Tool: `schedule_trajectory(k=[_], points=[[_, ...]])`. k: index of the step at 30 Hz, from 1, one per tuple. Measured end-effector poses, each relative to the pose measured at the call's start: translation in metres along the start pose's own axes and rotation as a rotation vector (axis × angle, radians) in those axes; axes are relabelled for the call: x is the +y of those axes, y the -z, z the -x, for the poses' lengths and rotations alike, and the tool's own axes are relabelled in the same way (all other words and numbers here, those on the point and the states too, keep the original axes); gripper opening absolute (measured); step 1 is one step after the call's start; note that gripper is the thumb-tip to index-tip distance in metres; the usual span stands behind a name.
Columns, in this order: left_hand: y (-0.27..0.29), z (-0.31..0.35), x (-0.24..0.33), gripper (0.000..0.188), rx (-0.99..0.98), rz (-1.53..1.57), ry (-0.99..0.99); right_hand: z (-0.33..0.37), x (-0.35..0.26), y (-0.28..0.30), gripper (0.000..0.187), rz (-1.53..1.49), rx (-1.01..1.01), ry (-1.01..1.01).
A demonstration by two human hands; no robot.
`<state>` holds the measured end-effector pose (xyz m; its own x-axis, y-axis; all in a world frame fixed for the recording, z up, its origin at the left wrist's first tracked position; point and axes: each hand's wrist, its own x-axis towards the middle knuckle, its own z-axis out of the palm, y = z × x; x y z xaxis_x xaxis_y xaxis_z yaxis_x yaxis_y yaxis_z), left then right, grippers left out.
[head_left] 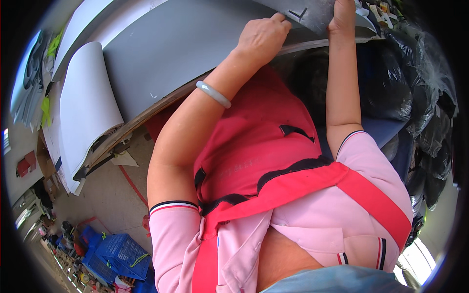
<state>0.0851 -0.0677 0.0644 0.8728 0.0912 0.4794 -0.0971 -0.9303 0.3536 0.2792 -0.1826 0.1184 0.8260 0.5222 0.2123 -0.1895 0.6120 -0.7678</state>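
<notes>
My left hand (265,38), its fingers curled closed, rests on a large dark grey sheet (181,53) spread over the worktable. Its fingertips meet the left edge of a translucent plastic sheet (315,13) that bears a dark angled mark. Whatever these fingers pinch, if anything, is hidden. At the top edge of the view, my right hand (342,18) grips the right side of that plastic sheet, with part of the hand cut off by the frame. Small pale corner marks show on the grey sheet.
A white curled sheet (88,107) hangs over the table's left end. The wooden table edge (161,105) runs close before my red apron (259,146). Black plastic bags (386,88) crowd the right side. Blue crates (124,254) stand on the floor at lower left.
</notes>
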Motion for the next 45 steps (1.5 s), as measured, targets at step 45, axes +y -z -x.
schedule_trajectory(k=[45], points=[[0.213,0.215,-0.038,0.012,0.129,-0.036,0.454,-0.021,0.088,-0.040,0.024,1.308,-0.373,-0.285]])
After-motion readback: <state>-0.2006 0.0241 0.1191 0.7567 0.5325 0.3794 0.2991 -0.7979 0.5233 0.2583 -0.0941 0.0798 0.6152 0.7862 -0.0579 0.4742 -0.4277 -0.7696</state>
